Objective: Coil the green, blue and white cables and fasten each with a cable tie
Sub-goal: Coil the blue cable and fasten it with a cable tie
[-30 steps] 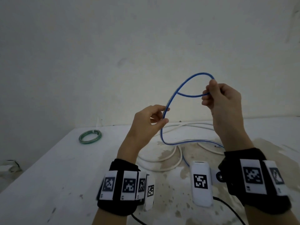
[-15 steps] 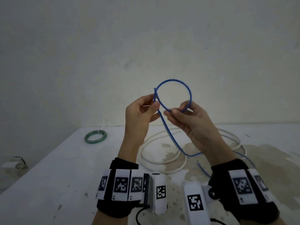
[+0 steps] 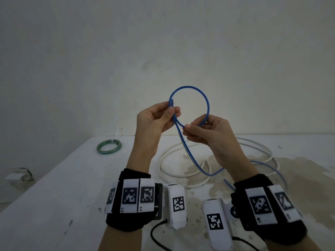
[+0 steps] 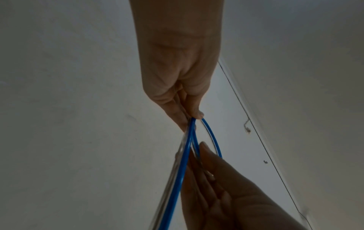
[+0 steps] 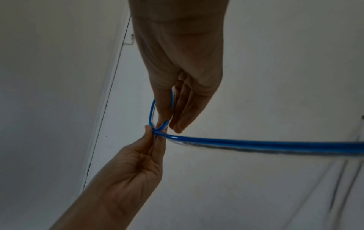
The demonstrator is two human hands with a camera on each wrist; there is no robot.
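Both hands hold the blue cable (image 3: 188,87) up above the table in one round loop. My left hand (image 3: 170,111) pinches the loop's crossing point and the cable's free end between thumb and fingers. My right hand (image 3: 194,126) pinches the lower right part of the loop. In the wrist views the blue cable (image 4: 183,158) (image 5: 256,142) runs from the pinch down toward the table. The white cable (image 3: 174,175) lies in loose loops on the table below. The green cable (image 3: 108,146) lies coiled at the far left, a white tie on it.
The white table (image 3: 54,187) is stained at the right, and its left edge drops to the floor. A small white and black object (image 3: 20,176) lies on the floor at the left. A plain wall stands close behind the table.
The hands came together, and a wide open curve of blue cable became a small closed loop. My left hand now pinches its crossing; my right hand shifted down to the loop's lower right.
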